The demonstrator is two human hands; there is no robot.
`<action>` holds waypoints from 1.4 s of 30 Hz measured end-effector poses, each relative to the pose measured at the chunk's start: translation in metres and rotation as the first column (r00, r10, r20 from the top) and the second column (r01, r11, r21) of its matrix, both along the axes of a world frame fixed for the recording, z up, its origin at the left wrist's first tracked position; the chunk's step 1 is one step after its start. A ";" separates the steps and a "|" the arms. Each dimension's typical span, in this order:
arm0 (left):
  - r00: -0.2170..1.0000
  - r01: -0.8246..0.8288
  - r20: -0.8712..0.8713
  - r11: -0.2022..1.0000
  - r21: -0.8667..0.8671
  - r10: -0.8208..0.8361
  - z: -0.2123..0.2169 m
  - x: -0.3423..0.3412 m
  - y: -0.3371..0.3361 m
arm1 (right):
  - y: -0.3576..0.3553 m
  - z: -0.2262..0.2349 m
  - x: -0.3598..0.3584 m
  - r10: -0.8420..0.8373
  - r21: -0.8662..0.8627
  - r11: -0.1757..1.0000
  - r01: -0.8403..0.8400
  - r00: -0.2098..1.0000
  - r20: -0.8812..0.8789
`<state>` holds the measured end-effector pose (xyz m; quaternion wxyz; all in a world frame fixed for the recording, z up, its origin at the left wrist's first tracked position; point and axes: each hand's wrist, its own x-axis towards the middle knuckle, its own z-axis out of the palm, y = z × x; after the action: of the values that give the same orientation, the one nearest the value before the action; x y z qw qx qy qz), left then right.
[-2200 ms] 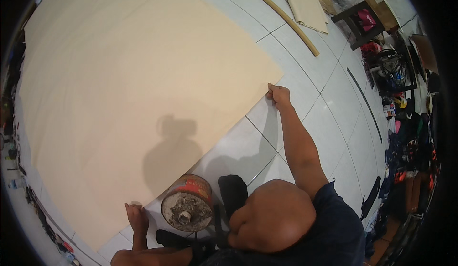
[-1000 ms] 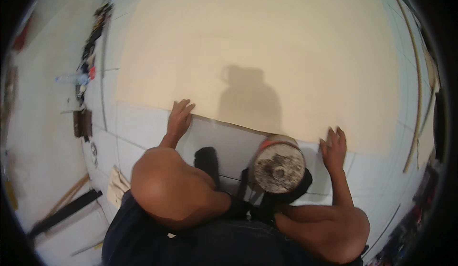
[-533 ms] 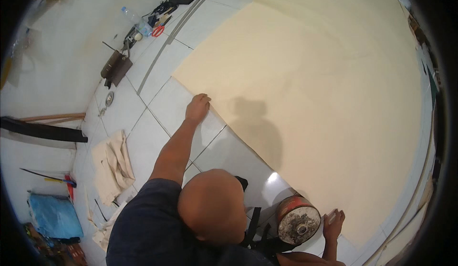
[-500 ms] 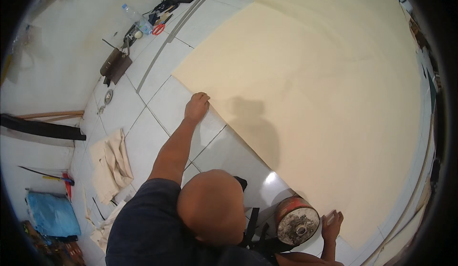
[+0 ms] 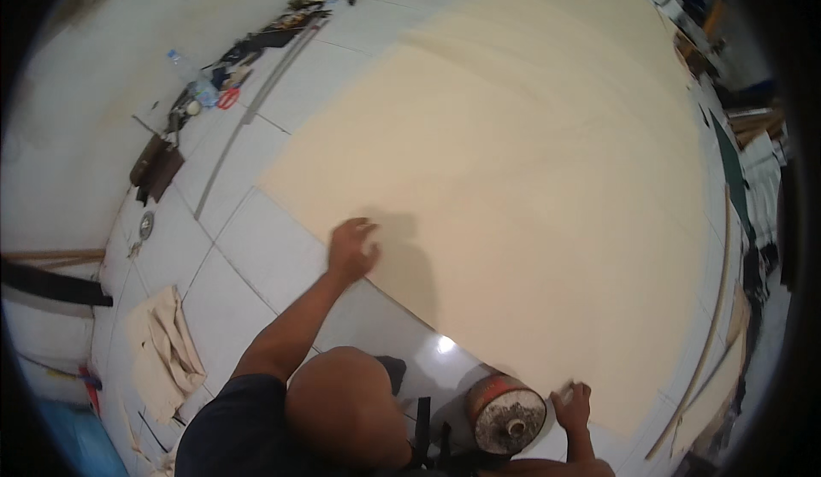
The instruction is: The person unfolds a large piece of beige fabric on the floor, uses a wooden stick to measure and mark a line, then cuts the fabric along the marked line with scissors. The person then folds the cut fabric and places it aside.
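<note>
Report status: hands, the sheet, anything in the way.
Left hand flat on plywood sheet edge. Right hand at its near corner. Sheet flat on tiled floor. Round can beside right hand.

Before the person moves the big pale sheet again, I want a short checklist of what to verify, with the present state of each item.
1. Left hand on the near edge of the pale sheet: ok, it lies at the edge.
2. Right hand at the same edge: ok, near the lower corner, though its grip is unclear.
3. Round rusty can clear of the sheet: not ok, it stands right against the edge beside the right hand.
4. Sheet flat on the white tiled floor: cannot tell, no lifted part is visible.
5. Clutter by the wall away from the sheet: ok.
</note>
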<state>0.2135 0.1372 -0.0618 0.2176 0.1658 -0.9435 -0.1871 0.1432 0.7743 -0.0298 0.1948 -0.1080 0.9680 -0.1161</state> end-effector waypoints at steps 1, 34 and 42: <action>0.986 0.159 0.042 0.986 0.045 -0.161 0.007 -0.024 0.043 | 0.007 0.002 -0.003 -0.005 0.019 1.000 0.005 1.000 0.010; 0.621 0.577 0.631 0.816 0.032 -0.465 0.029 -0.108 0.166 | -0.093 0.158 -0.008 0.236 -0.707 0.668 -0.231 0.967 -0.093; 0.620 0.549 0.650 0.835 0.041 -0.439 0.025 -0.111 0.174 | -0.107 0.111 -0.076 0.204 -0.550 0.726 -0.412 0.894 -0.399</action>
<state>0.1022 0.3113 -0.0365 -0.1619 -0.0659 -0.9800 -0.0952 0.0674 0.6669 0.0812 0.0099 -0.3442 0.8606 -0.3753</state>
